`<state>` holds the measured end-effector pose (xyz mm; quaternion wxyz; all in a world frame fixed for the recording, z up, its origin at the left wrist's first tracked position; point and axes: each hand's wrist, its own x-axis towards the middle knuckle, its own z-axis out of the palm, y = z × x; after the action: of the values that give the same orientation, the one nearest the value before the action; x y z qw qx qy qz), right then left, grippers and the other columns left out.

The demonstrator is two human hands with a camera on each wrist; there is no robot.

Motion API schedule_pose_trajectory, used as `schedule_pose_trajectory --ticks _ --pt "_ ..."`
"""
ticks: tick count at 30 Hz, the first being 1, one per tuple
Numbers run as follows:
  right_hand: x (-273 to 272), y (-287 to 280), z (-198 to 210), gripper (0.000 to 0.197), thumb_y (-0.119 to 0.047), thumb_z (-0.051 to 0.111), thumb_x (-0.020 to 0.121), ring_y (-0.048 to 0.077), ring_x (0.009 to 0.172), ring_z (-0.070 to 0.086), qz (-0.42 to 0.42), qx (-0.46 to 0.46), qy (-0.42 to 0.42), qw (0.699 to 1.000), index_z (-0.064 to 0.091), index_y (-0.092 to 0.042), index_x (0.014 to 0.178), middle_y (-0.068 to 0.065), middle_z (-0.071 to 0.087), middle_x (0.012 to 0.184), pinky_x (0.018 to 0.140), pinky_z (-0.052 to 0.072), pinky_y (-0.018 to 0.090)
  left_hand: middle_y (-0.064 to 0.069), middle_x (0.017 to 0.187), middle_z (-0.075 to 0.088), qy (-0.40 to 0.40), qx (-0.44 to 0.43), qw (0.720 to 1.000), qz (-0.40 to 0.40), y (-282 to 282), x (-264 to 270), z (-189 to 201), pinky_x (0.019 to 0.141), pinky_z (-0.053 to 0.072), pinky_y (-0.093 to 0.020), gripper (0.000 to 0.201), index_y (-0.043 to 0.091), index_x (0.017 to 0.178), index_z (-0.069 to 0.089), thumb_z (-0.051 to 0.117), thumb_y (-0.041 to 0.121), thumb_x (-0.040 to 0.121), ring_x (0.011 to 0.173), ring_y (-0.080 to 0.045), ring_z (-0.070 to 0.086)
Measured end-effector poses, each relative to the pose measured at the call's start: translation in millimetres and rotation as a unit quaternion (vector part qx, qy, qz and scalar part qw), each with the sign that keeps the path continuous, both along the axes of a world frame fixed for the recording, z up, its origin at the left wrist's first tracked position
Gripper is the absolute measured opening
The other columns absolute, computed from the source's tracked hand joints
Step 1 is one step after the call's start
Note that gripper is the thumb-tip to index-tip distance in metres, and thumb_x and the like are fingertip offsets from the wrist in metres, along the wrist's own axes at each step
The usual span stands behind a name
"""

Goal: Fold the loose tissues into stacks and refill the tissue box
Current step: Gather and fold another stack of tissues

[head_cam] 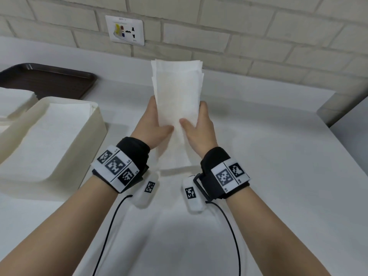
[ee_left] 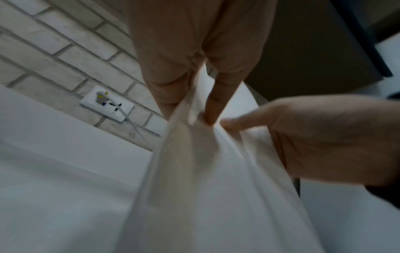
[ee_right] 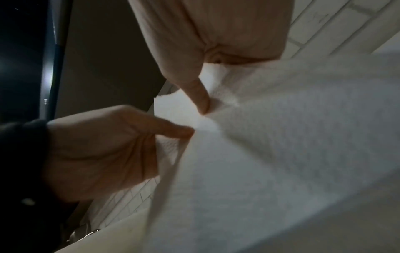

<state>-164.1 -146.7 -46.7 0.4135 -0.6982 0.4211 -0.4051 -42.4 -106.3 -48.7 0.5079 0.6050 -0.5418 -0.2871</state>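
A long folded stack of white tissues (head_cam: 177, 96) stands lifted above the white table, its lower end near the surface. My left hand (head_cam: 153, 120) grips its left edge, thumb on the front and fingers behind. My right hand (head_cam: 199, 122) grips its right edge the same way. In the left wrist view the tissue stack (ee_left: 194, 179) hangs from my left hand (ee_left: 190, 95), and the right hand (ee_left: 314, 137) shows at the right. In the right wrist view my right hand (ee_right: 212, 68) pinches the tissue stack (ee_right: 270, 137), with the left hand (ee_right: 108, 150) beside it. A cream tissue box (head_cam: 97, 124) at the left holds flat tissues.
A dark brown tray (head_cam: 59, 78) lies at the back left behind the box. More white tissues (head_cam: 14, 104) sit at the far left. A brick wall with a socket plate (head_cam: 125, 29) runs along the back. The table's right edge (head_cam: 338, 136) drops off.
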Motion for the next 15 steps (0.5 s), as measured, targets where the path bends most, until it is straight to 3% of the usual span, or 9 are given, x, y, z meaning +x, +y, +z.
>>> schedule_pose_trajectory --ticks 2,5,7,12,15 --pt "6 4 4 0.020 -0.005 0.044 0.094 0.018 0.096 0.053 -0.013 -0.050 -0.028 0.998 0.031 -0.017 0.103 0.004 0.052 0.107 0.070 0.043 0.015 0.015 0.107 0.044 0.006 -0.045 0.998 0.033 -6 -8 4 0.074 0.038 0.003 0.058 0.012 0.135 0.025 0.050 -0.006 0.085 0.097 0.000 0.048" --pt "12 6 8 0.016 -0.009 0.038 0.097 0.021 0.105 0.052 -0.003 -0.070 -0.086 0.994 0.026 -0.018 0.105 0.003 0.048 0.112 0.088 0.044 0.026 0.000 0.119 0.045 0.073 -0.098 0.992 0.037 -14 -19 9 0.078 0.044 -0.003 0.045 0.014 0.121 0.021 0.044 -0.007 0.089 0.106 -0.007 0.050" --pt "11 2 3 0.017 -0.009 0.035 0.098 0.015 0.103 0.050 0.006 -0.047 -0.108 0.993 0.024 -0.018 0.107 -0.004 0.044 0.107 0.086 0.044 0.021 -0.011 0.131 0.037 0.093 -0.104 0.990 0.037 -16 -25 7 0.085 0.045 -0.008 0.048 0.013 0.122 0.017 0.046 -0.006 0.089 0.118 -0.015 0.045" --pt "7 -3 -14 0.019 -0.007 0.035 0.097 0.016 0.105 0.047 0.022 0.038 -0.050 0.998 0.024 -0.018 0.108 0.002 0.043 0.114 0.083 0.041 0.020 -0.014 0.138 0.034 0.112 -0.048 0.992 0.030 -19 -29 -15 0.105 0.039 -0.030 0.058 0.004 0.135 0.011 0.043 -0.009 0.088 0.127 -0.023 0.040" --pt "5 -6 -12 0.015 -0.007 0.032 0.098 0.014 0.095 0.051 0.004 0.061 -0.045 0.997 0.026 -0.017 0.107 0.000 0.048 0.106 0.076 0.041 0.020 -0.012 0.133 0.038 0.087 -0.043 0.994 0.048 -24 -27 -17 0.100 0.039 -0.025 0.051 0.002 0.133 0.016 0.039 -0.010 0.088 0.124 -0.023 0.042"
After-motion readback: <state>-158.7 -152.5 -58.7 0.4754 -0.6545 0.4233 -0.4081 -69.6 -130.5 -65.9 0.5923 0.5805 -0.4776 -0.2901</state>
